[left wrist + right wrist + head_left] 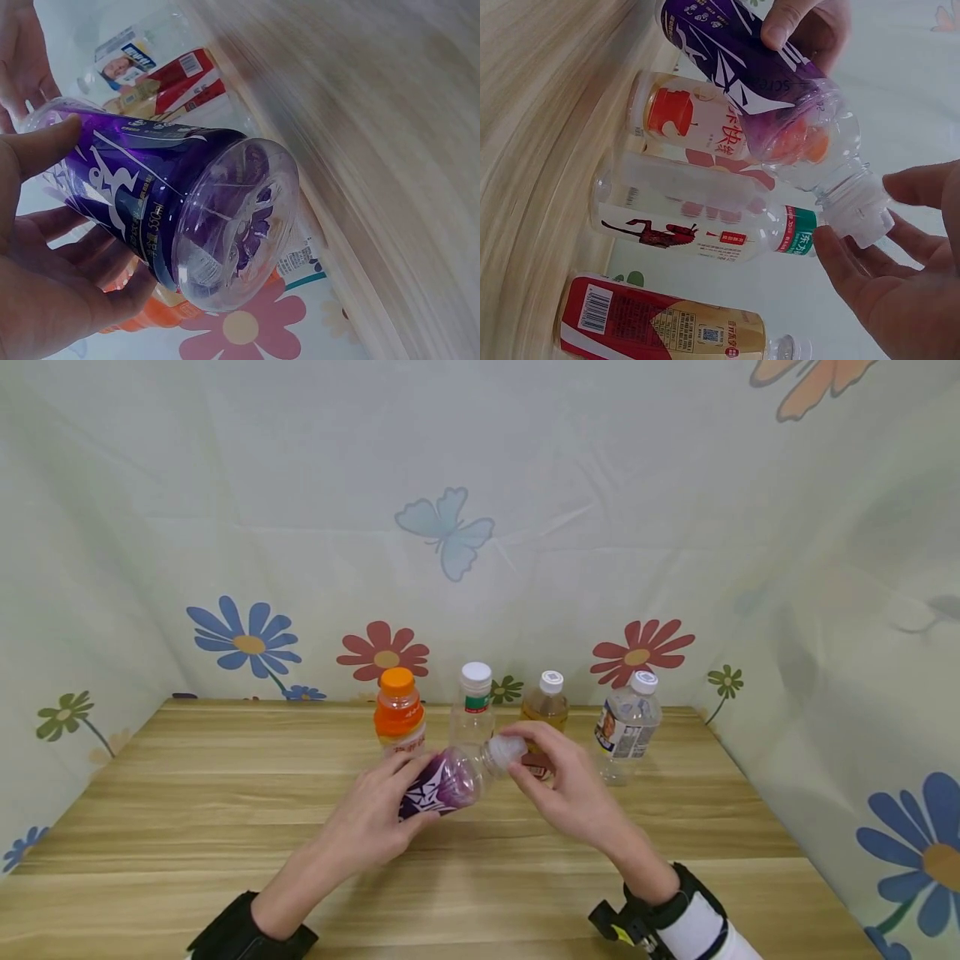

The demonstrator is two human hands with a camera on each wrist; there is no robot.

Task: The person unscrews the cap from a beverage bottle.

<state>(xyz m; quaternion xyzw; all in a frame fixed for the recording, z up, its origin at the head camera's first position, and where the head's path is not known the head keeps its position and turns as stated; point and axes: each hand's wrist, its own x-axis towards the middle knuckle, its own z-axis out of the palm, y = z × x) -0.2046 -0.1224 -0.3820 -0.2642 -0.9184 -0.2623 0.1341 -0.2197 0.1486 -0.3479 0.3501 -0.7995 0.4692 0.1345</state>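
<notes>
A clear plastic bottle with a purple label (442, 783) is held tilted above the table, its neck up and to the right. Curled around its labelled body is my left hand (378, 814); the left wrist view shows the clear bottle base (236, 232) facing that camera. At the neck sits a translucent white cap (857, 210). My right hand (566, 785) pinches this cap between thumb and fingers. Whether the cap is loose from the neck, I cannot tell.
Behind the hands stand an orange-capped bottle (400, 714), a clear white-capped bottle (686, 206), a bottle with a red and gold label (660, 322) and a clear bottle with a printed label (628, 722). They stand on a wooden table (225, 793) before a flowered cloth (300, 527).
</notes>
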